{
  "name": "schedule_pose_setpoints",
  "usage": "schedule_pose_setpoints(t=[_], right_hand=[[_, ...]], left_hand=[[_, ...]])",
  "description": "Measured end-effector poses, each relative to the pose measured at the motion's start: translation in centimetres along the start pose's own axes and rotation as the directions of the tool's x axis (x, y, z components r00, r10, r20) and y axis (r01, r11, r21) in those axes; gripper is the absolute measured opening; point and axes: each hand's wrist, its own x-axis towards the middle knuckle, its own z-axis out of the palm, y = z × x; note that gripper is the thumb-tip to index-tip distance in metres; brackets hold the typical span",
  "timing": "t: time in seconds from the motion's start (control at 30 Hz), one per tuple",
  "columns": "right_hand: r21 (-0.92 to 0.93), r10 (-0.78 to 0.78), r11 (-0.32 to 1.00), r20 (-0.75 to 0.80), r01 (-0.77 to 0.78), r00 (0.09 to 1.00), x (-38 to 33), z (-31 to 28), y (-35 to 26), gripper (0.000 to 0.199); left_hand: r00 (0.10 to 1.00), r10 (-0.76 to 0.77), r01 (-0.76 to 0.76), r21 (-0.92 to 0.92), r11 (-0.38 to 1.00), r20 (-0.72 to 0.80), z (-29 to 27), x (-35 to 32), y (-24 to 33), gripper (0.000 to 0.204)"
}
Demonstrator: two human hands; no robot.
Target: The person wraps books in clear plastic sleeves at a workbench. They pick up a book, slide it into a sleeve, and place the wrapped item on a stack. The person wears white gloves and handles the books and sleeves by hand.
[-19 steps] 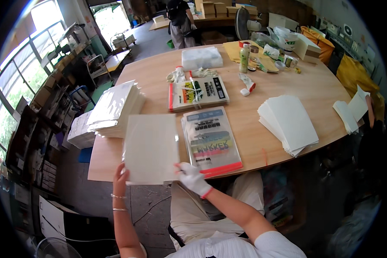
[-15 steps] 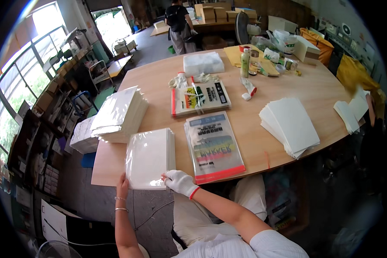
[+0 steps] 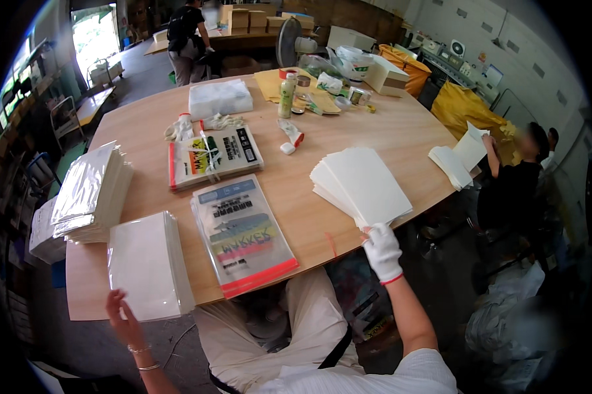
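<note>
The bare left hand point(image 3: 122, 315) rests at the near edge of a clear plastic sleeve point(image 3: 148, 262), fingers spread and pressing its lower corner; whether the thumb is tucked under the edge cannot be told. The right hand point(image 3: 383, 251), in a white glove with a red cuff, reaches to the near corner of the fanned stack of white cardboard sheets point(image 3: 362, 184) just ahead of it, fingers curled narrow on the lowest corner, seemingly pinching a sheet.

Between the two hands lies a pile of bagged printed packs with red strips point(image 3: 243, 233); beyond the left hand sits a taller stack of empty clear sleeves point(image 3: 89, 190), and beyond the middle pile a second printed pack point(image 3: 214, 154).

To do this well, I judge the right hand should peel off only one sheet: the stack is fanned, so a thumb slide along the corner would separate the top sheet cleanly, whereas the glove could drag two. The left hand ought to keep the sleeve pinned flat on the wooden table point(image 3: 381, 131) with its mouth facing the right hand, since slick plastic near the table edge can slip off. The sheet would go in corner first, held level.
</note>
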Motion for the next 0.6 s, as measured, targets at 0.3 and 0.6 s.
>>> schedule_pose_setpoints(t=[0.3, 0.6], right_hand=[[-0.006, 0.371, 0.925, 0.233, -0.38, 0.899, 0.5, 0.8, 4.2, 0.024], [0.754, 0.711, -0.573, 0.652, -0.322, 0.262, 3.2, 2.0, 9.0, 0.034]], left_hand=[[0.668, 0.225, -0.195, -0.125, 0.973, 0.709, 13.2, -2.9, 10.2, 0.022], [0.596, 0.154, -0.622, 0.333, 0.708, 0.788, 22.8, -5.0, 7.0, 0.03]])
